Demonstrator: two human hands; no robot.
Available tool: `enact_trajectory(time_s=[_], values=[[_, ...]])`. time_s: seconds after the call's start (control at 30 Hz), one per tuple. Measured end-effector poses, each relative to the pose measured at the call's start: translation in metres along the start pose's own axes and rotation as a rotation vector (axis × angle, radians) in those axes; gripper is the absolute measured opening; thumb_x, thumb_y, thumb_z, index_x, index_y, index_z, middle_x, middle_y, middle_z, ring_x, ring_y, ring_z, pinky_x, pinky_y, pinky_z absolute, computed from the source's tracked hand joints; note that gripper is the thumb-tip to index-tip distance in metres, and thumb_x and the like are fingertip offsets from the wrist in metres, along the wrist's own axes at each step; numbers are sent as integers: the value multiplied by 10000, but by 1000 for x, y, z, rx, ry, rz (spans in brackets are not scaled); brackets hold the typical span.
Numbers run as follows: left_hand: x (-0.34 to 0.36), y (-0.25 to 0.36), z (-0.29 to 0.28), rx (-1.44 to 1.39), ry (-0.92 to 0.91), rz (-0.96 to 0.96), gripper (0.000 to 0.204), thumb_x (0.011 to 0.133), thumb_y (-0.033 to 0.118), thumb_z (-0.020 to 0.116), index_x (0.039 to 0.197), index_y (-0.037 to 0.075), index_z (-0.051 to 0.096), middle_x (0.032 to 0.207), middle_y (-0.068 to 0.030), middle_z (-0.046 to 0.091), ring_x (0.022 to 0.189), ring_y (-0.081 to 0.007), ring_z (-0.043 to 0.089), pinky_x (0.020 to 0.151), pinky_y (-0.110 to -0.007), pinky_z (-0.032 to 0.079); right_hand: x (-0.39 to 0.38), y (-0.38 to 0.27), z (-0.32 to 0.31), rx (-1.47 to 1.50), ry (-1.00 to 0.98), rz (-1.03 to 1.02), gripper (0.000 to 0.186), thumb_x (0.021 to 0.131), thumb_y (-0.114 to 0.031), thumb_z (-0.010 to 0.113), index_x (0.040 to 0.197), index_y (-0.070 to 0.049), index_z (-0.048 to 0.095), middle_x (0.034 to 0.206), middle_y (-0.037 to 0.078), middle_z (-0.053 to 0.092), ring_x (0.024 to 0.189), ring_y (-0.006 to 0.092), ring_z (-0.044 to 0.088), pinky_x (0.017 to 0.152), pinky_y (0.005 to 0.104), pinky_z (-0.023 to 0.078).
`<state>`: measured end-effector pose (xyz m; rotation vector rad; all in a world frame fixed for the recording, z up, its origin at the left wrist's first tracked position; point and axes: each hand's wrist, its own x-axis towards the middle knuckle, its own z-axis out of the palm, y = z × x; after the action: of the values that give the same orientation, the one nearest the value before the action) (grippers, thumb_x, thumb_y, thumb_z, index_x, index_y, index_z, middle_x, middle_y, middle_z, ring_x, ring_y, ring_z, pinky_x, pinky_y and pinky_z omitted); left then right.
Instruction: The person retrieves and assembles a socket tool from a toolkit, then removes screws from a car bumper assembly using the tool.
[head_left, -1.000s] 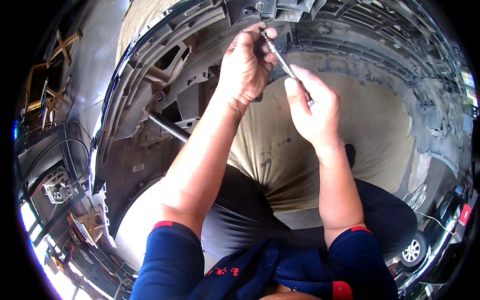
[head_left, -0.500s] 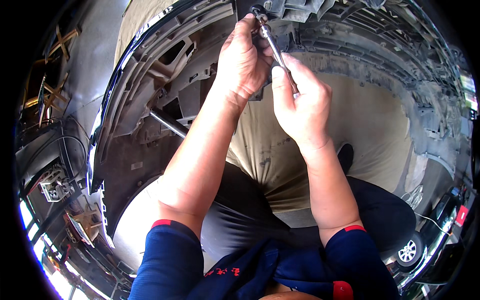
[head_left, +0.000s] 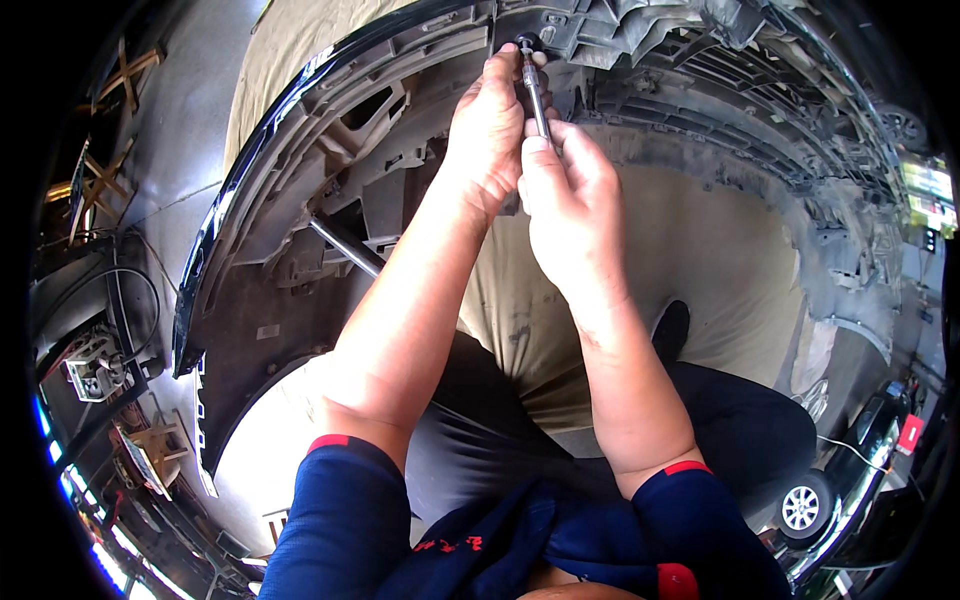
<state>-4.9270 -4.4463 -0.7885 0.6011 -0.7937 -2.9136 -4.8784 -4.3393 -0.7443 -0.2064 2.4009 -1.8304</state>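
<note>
A slim chrome ratchet wrench [head_left: 535,98] points away from me, its far end against a dark round spot on the inside of a black car bumper [head_left: 290,160]. My left hand [head_left: 487,135] is closed about that far end, thumb stretched along it and fingers partly hidden behind. Lower down, my right hand [head_left: 572,205] wraps the handle, hiding its near end. The bumper lies with its ribbed inner side facing up, curving round in front of me.
Tan cloth [head_left: 640,240] is spread under the bumper. A grey bar [head_left: 345,245] crosses its left part beside my left forearm. Wooden stands [head_left: 125,75] are on the floor at far left. At lower right is a car wheel [head_left: 803,508], with a red box [head_left: 909,434] above it.
The wrench has swung from slanting to nearly upright in view. My right hand has moved left and slightly down, closer to my left hand, which stays at the far end.
</note>
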Motion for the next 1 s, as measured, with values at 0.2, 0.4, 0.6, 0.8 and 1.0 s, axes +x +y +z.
enact_trajectory(time_s=[0.2,0.4,0.6,0.8,1.0], values=[[-2,7,-9,280,-100,-75,507,1079,384,345,1146,2,672,767,-30,580,677,-163,518,663,-303,469,-7,2,6,784,-71,317,193,1064,-201,533,1061,-26,612,704,-17,526,585,59,454,544,230,364],[-10,10,-7,249,-85,-96,418,1052,369,471,1118,2,661,818,-76,641,606,-199,607,559,-315,533,-6,10,7,346,57,140,251,1031,-249,610,1050,-8,542,736,52,636,607,146,595,571,309,486],[-12,15,-11,226,-158,-137,351,1036,354,590,1035,7,641,745,-94,657,557,-206,657,520,-312,574,-5,16,12,133,84,-114,327,1015,-291,646,1127,-17,508,784,90,676,656,213,660,593,359,524],[-6,19,-19,216,-136,-187,343,1027,347,594,1113,18,639,761,-132,661,591,-194,602,551,-343,537,-9,0,17,769,-48,180,210,1061,-229,590,1099,-34,524,741,-23,537,599,48,466,539,213,394],[-14,15,-5,121,-60,-109,315,1019,325,614,1106,23,636,847,-93,673,637,-197,653,536,-319,581,-10,3,14,-44,121,-184,321,1002,-231,663,1154,6,508,797,72,654,642,149,612,609,311,496]])
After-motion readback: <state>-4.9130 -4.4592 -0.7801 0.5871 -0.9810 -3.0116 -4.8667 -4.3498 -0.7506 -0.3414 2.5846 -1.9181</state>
